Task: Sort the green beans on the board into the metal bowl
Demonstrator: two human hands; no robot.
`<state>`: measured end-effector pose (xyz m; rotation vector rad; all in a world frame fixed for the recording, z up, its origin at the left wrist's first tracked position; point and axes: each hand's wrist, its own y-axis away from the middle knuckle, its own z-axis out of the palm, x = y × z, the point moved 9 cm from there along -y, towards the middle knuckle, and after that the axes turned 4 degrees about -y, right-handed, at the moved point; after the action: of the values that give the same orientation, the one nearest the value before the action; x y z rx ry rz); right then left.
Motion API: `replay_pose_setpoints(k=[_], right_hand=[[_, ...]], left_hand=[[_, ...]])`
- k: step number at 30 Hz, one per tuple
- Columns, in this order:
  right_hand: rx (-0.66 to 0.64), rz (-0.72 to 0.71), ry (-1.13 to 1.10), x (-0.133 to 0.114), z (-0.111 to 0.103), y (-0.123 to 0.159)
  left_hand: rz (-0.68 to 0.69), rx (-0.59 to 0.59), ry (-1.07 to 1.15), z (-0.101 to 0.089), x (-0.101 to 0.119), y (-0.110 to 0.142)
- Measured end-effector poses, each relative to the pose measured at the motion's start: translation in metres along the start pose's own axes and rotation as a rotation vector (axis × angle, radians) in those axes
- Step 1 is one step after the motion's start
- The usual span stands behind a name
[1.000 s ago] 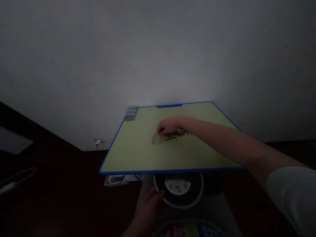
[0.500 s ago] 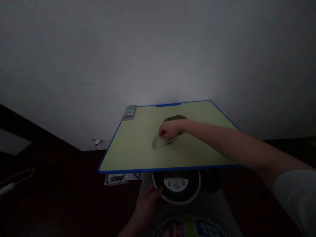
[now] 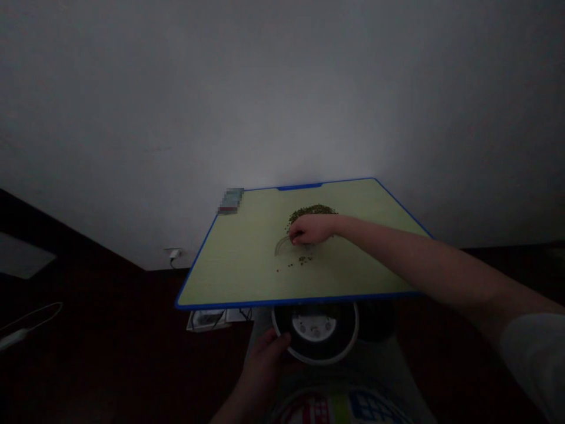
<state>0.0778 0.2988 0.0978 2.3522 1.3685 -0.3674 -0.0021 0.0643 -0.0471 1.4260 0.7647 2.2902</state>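
Observation:
My right hand (image 3: 312, 229) rests on the yellow-green tabletop (image 3: 238, 265) and pinches a clear semicircular protractor (image 3: 282, 247), which is partly hidden under my fingers. An arc-shaped heap of small green beans (image 3: 311, 211) lies just beyond the hand. A loose scatter of beans (image 3: 300, 260) sits on the near side. Below the table's front edge, my left hand (image 3: 265, 359) curls over the pale rim of a round black-and-white object (image 3: 315, 333).
The table has a blue edge. A blurred stack of flat items (image 3: 230, 201) sits at its far left corner. A plug in a wall socket (image 3: 175, 254) is beyond the table, a white box with cables (image 3: 206, 320) lies beneath it, and a white cable (image 3: 22, 330) is at far left.
The beans have shifted from along the protractor's edge into an arc farther across the table, leaving a few scattered nearer. My right hand and the protractor have moved slightly right. My left hand stays put.

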Motion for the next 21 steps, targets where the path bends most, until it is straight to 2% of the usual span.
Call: replay_pose_setpoints(k=[6,12,21], right_hand=[[0.077,0.095,-0.046,0.019,-0.014,0.031],[0.058,0.189,-0.011,0.04,-0.002,0.059],[0.019,0.195,-0.036,0.04,0.01,0.051]], left_hand=[[0.001,-0.002,-0.025,0.002,0.005,0.002],[0.001,-0.007,-0.026,0.001,0.006,0.002],[-0.009,-0.004,-0.009,-0.001,0.005,0.002]])
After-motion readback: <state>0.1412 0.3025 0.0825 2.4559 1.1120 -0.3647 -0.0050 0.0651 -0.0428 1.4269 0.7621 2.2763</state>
